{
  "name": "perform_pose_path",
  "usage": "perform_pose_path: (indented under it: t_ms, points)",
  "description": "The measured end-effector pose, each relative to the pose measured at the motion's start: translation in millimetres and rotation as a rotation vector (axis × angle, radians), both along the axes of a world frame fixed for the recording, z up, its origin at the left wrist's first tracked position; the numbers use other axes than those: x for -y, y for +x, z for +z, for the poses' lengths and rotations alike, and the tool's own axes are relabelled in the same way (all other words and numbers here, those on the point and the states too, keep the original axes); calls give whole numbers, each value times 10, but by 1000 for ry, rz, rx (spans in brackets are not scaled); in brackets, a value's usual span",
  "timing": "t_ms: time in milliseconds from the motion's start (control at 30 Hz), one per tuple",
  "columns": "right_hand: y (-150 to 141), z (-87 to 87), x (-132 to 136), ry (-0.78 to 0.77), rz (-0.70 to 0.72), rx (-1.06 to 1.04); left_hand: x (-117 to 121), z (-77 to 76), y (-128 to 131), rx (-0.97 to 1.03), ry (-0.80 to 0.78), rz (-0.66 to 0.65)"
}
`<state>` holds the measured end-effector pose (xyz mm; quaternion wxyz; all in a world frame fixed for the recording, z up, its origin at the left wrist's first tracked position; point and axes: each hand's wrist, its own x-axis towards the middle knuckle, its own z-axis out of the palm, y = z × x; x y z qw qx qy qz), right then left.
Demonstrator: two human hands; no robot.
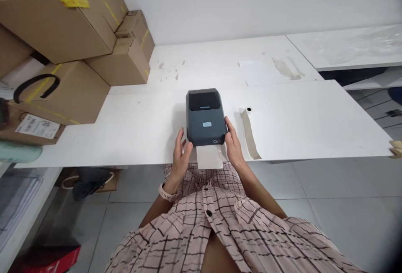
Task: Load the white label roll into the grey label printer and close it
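A dark grey label printer stands near the front edge of a white table. A white label sticks out of its front slot and hangs over the table edge. My left hand is at the printer's front left corner, fingers apart and stretched up, thumb near the label. My right hand lies flat against the printer's right side, fingers straight. Neither hand grips anything.
A strip of backing paper with a small roll core lies right of the printer. Cardboard boxes are stacked at the left. A second white surface stands at the back right. Grey tiled floor lies below.
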<state>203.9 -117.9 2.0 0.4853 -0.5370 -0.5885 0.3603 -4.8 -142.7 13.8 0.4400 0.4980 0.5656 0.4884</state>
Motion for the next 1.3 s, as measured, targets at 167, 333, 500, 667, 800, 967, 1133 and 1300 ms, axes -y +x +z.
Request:
perform_pose_path:
  t_ms: [167, 333, 500, 667, 800, 967, 1133, 1300]
  points:
    - [-29, -68, -28, 0, -3, -27, -111, -142, 119, 32, 21, -76]
    - [-68, -52, -34, 55, -38, 65, -157, -265, 110, -129, 149, -2]
    - [-67, 123, -67, 170, -13, 91, -205, -160, 99, -144, 216, 18]
    - [4, 548, -324, 251, 76, 81, -433, 176, 65, -56, 328, -24]
    - [35, 966, -765, 351, 106, 213, -867, 481, -16, -92, 366, -36]
    - [-8, 1347, -1419, 429, 56, 409, -1452, 625, -95, -175, 417, -100]
    - [-42, 1517, -1979, 368, -22, 490, -1512, 310, -89, -248, 129, -99]
    - [39, 1493, -2514, 336, -6, 514, -1272, 63, -46, -263, -53, -154]
